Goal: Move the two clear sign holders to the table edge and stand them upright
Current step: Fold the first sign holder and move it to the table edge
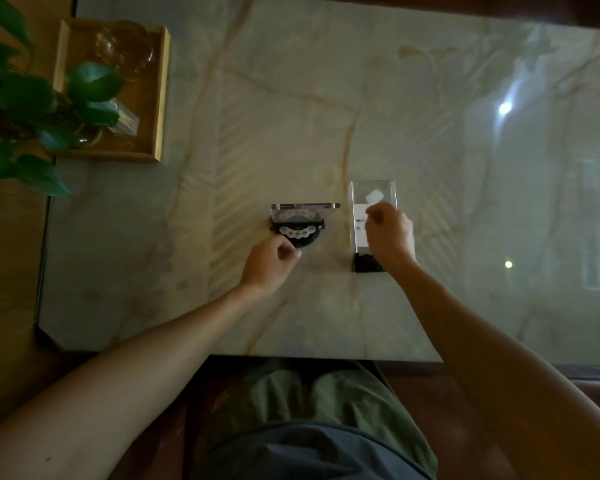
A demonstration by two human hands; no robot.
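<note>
Two clear sign holders rest on the marble table (326,116) near its middle. The left sign holder (300,220) has a black base with a row of round white marks, and its clear panel tilts away from me. My left hand (272,263) sits just below it, fingers curled, touching or nearly touching the base. The right sign holder (373,202) is taller, with a white card printed "WiFi" and a black foot toward me. My right hand (390,233) is closed over its lower half. Whether it lies flat or stands is unclear.
A wooden tray (160,98) with a glass jar and small items sits at the table's far left. Green plant leaves (21,105) hang over it. The table's near edge (291,355) runs just above my lap.
</note>
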